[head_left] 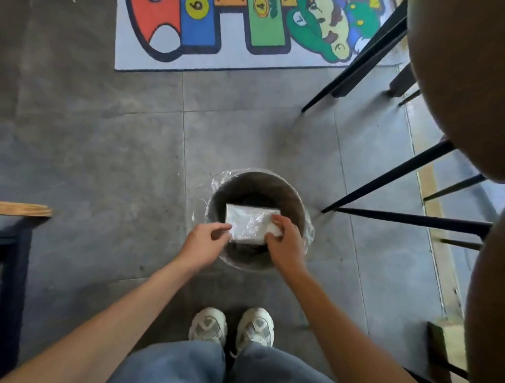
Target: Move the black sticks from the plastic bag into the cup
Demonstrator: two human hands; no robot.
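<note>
I stand over a round bin (pixel 288 198) lined with clear plastic, on the grey floor. Above its opening I hold a small clear plastic bag (pixel 248 224) that looks whitish and crumpled. My left hand (pixel 204 247) pinches the bag's left edge between thumb and fingers. My right hand (pixel 285 242) grips its right side with curled fingers. No black sticks and no cup show in this view; I cannot tell what the bag holds.
My two pale shoes (pixel 231 325) stand just below the bin. Black metal furniture legs (pixel 390 183) slant at the right, under round brown seats (pixel 467 85). A wooden-topped black frame (pixel 9 227) juts in from the left. A colourful play mat (pixel 238 25) lies ahead.
</note>
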